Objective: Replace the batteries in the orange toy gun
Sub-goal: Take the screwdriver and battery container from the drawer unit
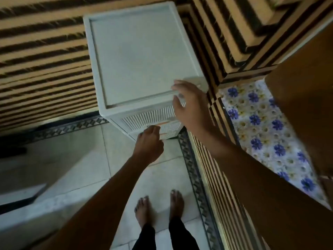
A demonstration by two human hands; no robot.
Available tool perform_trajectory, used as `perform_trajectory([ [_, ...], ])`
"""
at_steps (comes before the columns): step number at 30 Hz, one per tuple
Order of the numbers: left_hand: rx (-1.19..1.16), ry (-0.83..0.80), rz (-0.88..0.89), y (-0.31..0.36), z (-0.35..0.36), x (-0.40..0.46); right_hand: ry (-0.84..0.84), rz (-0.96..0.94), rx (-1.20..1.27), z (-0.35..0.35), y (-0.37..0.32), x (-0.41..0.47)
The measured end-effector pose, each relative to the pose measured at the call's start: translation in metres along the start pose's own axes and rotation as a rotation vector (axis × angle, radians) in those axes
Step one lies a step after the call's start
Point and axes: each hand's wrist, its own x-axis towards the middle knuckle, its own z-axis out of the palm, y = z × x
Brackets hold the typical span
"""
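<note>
Tiled floor [86, 159], white drawer unit [142, 60], 2 hands.

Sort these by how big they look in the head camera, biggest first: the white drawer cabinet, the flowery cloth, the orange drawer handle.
1. white drawer cabinet
2. flowery cloth, partly hidden by the right arm, so its real size is unsure
3. orange drawer handle, by the left hand

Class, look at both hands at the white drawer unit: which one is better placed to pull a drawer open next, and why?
Probably the left hand: its fingers are curled at an orange handle on the drawer unit. The right hand lies open on the top front edge, seemingly steadying the unit.
</note>
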Motion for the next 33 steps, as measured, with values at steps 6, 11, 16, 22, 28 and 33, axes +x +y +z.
perform_trajectory([
  [6, 0.119, 0.036, 0.009, -0.02, 0.054, 0.044, 0.034, -0.132, -0.072, 0.018, 0.047, 0.008],
  [11, 0.099, 0.146, -0.018, -0.018, 0.071, 0.037, 0.06, -0.148, -0.056, 0.022, 0.053, 0.004],
  [16, 0.022, 0.175, -0.009, -0.008, 0.066, -0.005, 0.026, -0.139, -0.041, 0.016, 0.048, 0.003],
  [22, -0.054, 0.161, 0.104, 0.022, 0.055, -0.086, -0.06, -0.132, -0.03, 0.008, 0.04, 0.002],
  [28, -0.075, 0.431, 0.237, 0.032, 0.003, -0.11, -0.225, -0.068, -0.034, -0.006, 0.032, 0.003],
  [33, -0.14, 0.484, 0.155, 0.019, -0.044, -0.083, -0.297, 0.02, 0.006, -0.011, 0.03, 0.011],
])
